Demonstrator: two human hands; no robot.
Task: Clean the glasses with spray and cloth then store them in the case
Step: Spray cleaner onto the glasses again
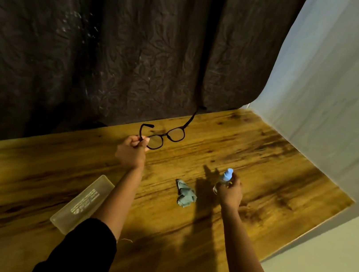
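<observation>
Your left hand is closed in a pinch on the dark thin-framed plastic glasses, gripping at the near hinge where lens meets temple. The glasses are lifted off the table, arms unfolded, frame running up and to the right away from your fist, far temple pointing back toward the dark leaf-patterned curtain. Lenses sit ahead of and just right of the left hand.

Your right hand is wrapped shut around the small clear spray bottle with pale blue nozzle, held upright, nozzle top showing above the fingers. Can't tell if a finger is on the pump.

Key relation: the lenses lie up and to the left of the bottle, well apart. Judgement: the nozzle needs to come toward the lenses, or the glasses swing right, before spraying. The spray step is in hand, cleaning barely begun.

The crumpled grey-blue cloth lies on the wooden plank-pattern table between your forearms, nearer the right hand, untouched. The long translucent pale plastic case lies flat just left of your left forearm, long axis diagonal, lid state unclear.
</observation>
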